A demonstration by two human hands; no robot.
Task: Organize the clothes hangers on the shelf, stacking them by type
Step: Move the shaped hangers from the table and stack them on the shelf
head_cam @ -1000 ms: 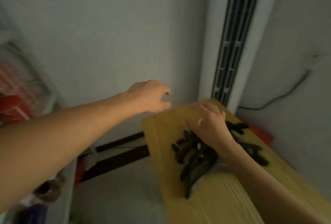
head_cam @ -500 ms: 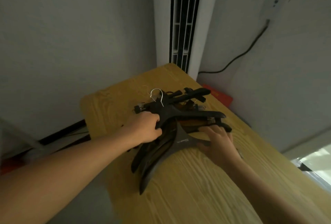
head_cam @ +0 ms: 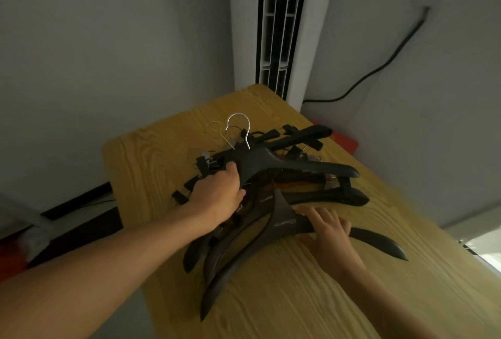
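**Caller:** Gripping now — the left hand (head_cam: 217,197) has closed its fingers around the neck of the top black hanger (head_cam: 284,168), just below that silver hook (head_cam: 238,128). Half a second back it was only settling onto the pile; a second back it was up in the air, nowhere near.

**Analyst:** And the top hanger looks tilted up at the hook end, so my read is it's being peeled off the heap. The right hand (head_cam: 329,230) has shifted too: it lay on the nearer side of the pile, and now it lies flat, fingers spread, on the arm of the lowest wide hanger (head_cam: 287,223), pinning it to the wooden shelf (head_cam: 298,298).

**Caller:** So one hand lifts, one hand anchors. Sorting has barely begun, I'd say: everything is in a single tangle in the middle of the shelf.

**Analyst:** Agreed. No separate stacks anywhere.

**Caller:** Give me a count.

**Analyst:** Roughly five or six wide-shouldered dark hangers, fanned out, ends pointing toward us and to the right. Behind them, slimmer clip hangers (head_cam: 273,134); at least two or three, though they overlap too much to be sure. Two metal hooks show clearly, a third perhaps.

**Caller:** Two types, then?

**Analyst:** At least two that I can tell apart.
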